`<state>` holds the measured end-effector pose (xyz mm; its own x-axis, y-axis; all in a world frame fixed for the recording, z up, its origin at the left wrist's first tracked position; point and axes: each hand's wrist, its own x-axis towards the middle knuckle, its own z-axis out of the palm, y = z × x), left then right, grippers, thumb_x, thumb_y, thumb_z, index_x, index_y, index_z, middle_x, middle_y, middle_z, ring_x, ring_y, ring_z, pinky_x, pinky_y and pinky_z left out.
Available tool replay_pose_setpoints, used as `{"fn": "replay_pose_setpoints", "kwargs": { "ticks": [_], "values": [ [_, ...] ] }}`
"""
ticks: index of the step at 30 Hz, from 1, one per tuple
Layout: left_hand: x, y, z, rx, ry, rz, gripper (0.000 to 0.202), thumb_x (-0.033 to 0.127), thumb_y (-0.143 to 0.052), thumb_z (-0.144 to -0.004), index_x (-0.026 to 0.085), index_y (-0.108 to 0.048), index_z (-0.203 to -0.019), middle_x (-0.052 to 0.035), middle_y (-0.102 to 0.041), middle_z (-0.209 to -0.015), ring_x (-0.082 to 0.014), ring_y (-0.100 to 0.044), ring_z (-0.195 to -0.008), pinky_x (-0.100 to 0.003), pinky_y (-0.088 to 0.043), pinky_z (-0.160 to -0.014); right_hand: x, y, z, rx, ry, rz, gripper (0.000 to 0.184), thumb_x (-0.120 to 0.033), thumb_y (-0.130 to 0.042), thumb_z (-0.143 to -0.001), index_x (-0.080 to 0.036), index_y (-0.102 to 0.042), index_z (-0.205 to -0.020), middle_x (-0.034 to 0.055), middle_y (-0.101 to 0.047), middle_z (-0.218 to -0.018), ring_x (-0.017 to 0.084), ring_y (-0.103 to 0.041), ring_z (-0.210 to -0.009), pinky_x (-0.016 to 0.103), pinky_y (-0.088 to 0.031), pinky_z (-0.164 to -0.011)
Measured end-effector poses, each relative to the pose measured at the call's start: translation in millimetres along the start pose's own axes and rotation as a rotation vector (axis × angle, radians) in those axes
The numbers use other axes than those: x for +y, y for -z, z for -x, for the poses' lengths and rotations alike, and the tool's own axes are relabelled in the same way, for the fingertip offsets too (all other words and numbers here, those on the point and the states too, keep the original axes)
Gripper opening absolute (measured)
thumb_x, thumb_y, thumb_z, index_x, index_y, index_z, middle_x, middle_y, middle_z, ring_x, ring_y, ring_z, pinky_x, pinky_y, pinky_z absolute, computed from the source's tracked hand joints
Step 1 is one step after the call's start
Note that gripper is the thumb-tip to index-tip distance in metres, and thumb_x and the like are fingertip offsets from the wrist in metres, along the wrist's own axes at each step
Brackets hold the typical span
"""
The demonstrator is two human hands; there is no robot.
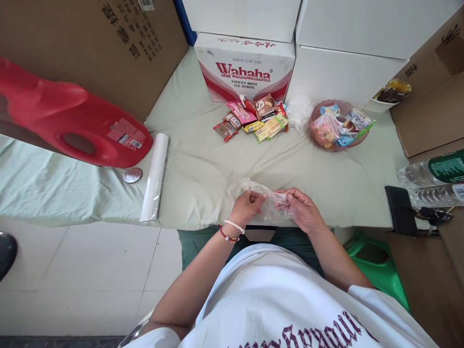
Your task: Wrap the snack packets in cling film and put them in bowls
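Gripping crumpled clear plastic film (270, 210) in left hand (247, 208), small pinkish-white packet (280, 199) in right hand (303, 208), near front edge of pale-green cloth (203, 181). Seems midway, with both not yet set down, shiny-wrapped snacks (347, 125) in translucent pink bowl (319, 139) and colourful packets (271, 127) heaped loose near white-and-red cardboard carton (246, 72).

1. Soft, bright, even light on the counter (203, 179) — source out of frame.
2. Glints on the white roll (155, 179), left of centre.
3. Shade at lower right, around the green stool (393, 275).
4. Wide-angle stretch on the red jug (47, 113), upper left.
5. Carton (246, 70) print crisp — clear film (268, 210), mid-frame, faint.
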<state>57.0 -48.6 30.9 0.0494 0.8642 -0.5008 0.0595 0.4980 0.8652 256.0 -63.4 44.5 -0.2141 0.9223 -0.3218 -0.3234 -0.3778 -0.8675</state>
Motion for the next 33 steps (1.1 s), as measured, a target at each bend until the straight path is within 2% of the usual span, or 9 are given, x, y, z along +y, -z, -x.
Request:
{"fn": "replay_pose_setpoints", "kwargs": {
  "ticks": [7,10,12,15,18,20,23,28,33],
  "values": [
    [-1,7.4,-8,-0.028,0.103,0.499,0.035,0.029,-0.09,-0.061,0.018,-0.059,-0.073,-0.0022,-0.072,-0.078,-0.0158,-0.071,-0.079,-0.029,-0.055,-0.076,8,20,6,0.176,-0.09,-0.038,0.043,-0.058,-0.087,-0.074,-0.025,-0.062,-0.086,0.0021,-0.075,-0.09,0.02,-0.071,-0.076,0.036,-0.06,-0.076],
    [-1,15.0,-4,-0.034,0.122,0.613,0.041,0.029,-0.091,-0.059,0.019,-0.053,-0.071,-0.0017,-0.072,-0.077,-0.0181,-0.075,-0.085,-0.032,-0.058,-0.084,6,38,11,0.139,-0.087,0.29,0.044,-0.066,-0.075,-0.082,-0.024,-0.065,-0.092,0.004,-0.072,-0.09,0.023,-0.071,-0.086,0.04,-0.06,-0.082],
    [-1,15.1,-2,-0.03,0.112,0.632,0.043,0.03,-0.092,-0.058,0.019,-0.052,-0.069,-0.0011,-0.071,-0.076,-0.0192,-0.076,-0.087,-0.032,-0.059,-0.084,-1,43,14,0.072,0.002,0.638,0.044,-0.064,-0.068,-0.088,-0.024,-0.068,-0.108,0.0079,-0.072,-0.106,0.027,-0.069,-0.102,0.045,-0.058,-0.091],
    [-1,8.6,1,-0.035,0.08,0.62,0.045,0.033,-0.093,-0.057,0.018,-0.051,-0.068,-0.0011,-0.072,-0.08,-0.0189,-0.076,-0.087,-0.031,-0.059,-0.083,-16,36,14,-0.019,0.266,1.064,0.054,-0.054,-0.071,-0.09,-0.026,-0.062,-0.135,0.0126,-0.062,-0.14,0.032,-0.056,-0.131,0.052,-0.047,-0.111],
    [0,1.5,4,-0.097,0.036,0.592,0.045,0.034,-0.093,-0.058,0.018,-0.053,-0.068,0.0004,-0.071,-0.078,-0.0171,-0.074,-0.082,-0.031,-0.058,-0.081,-20,19,2,-0.137,0.385,1.232,0.045,-0.043,-0.069,-0.092,-0.024,-0.065,-0.133,0.0127,-0.066,-0.135,0.032,-0.056,-0.128,0.05,-0.046,-0.111],
    [0,2.0,6,-0.141,0.012,0.584,0.043,0.034,-0.093,-0.059,0.018,-0.054,-0.069,0.0009,-0.07,-0.077,-0.0158,-0.073,-0.078,-0.031,-0.058,-0.079,-17,11,-10,-0.154,0.345,1.21,0.027,-0.037,-0.062,-0.095,-0.022,-0.072,-0.116,0.0107,-0.073,-0.113,0.029,-0.064,-0.11,0.044,-0.051,-0.098],
    [-3,13.9,5,-0.099,-0.012,0.605,0.043,0.031,-0.092,-0.058,0.018,-0.054,-0.07,0.0023,-0.068,-0.078,-0.0141,-0.072,-0.076,-0.03,-0.058,-0.077,-12,8,-23,-0.074,0.254,0.938,0.019,-0.037,-0.063,-0.092,-0.022,-0.073,-0.097,0.0054,-0.072,-0.092,0.022,-0.065,-0.086,0.035,-0.052,-0.08],
    [-10,38.2,7,0.001,0.029,0.609,0.042,0.028,-0.09,-0.056,0.018,-0.051,-0.07,-0.0001,-0.07,-0.085,-0.0138,-0.072,-0.078,-0.028,-0.057,-0.076,-10,6,-22,0.099,0.047,0.362,0.031,-0.054,-0.071,-0.082,-0.023,-0.067,-0.085,-0.001,-0.062,-0.07,0.016,-0.056,-0.063,0.029,-0.047,-0.059],
    [-5,25.0,18,-0.026,0.106,0.718,0.049,0.044,-0.086,-0.065,0.023,-0.056,-0.097,-0.0028,-0.072,-0.099,-0.0259,-0.075,-0.096,-0.039,-0.061,-0.078,2,-7,-19,0.158,-0.022,0.306,0.045,-0.068,-0.069,-0.082,-0.024,-0.063,-0.081,-0.0044,-0.048,-0.061,0.013,-0.045,-0.049,0.027,-0.033,-0.044]
  ]
}}
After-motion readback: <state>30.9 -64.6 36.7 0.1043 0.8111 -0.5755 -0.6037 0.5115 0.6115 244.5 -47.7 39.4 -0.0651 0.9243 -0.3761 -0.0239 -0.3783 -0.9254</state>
